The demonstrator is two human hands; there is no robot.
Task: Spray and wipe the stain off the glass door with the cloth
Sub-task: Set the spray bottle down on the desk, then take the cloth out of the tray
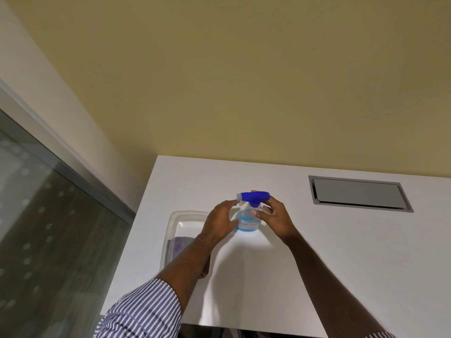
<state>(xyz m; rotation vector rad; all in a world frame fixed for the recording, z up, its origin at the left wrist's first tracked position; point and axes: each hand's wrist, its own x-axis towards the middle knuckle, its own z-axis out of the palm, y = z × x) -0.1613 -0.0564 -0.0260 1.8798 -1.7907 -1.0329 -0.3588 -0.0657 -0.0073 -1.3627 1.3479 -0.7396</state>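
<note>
Right now both hands flank the spray bottle (247, 219) standing on the white table (317, 240): left hand (220, 224) open, fingers against its side, right hand (274, 217) pinching its neck. The cloth (179, 243) lies in a clear tray (186, 215) beside it, glass door (48, 228) further left.

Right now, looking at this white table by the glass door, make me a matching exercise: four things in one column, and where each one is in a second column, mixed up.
Things
1. spray bottle
2. cloth
3. clear tray
4. metal cable hatch

Places
A. set flush into the table top, far right
B. lying inside the tray
C. between the left hand and right hand, upright on the table
D. on the table's left edge, nearest the glass door

Pairs: 1-C, 2-B, 3-D, 4-A
</note>
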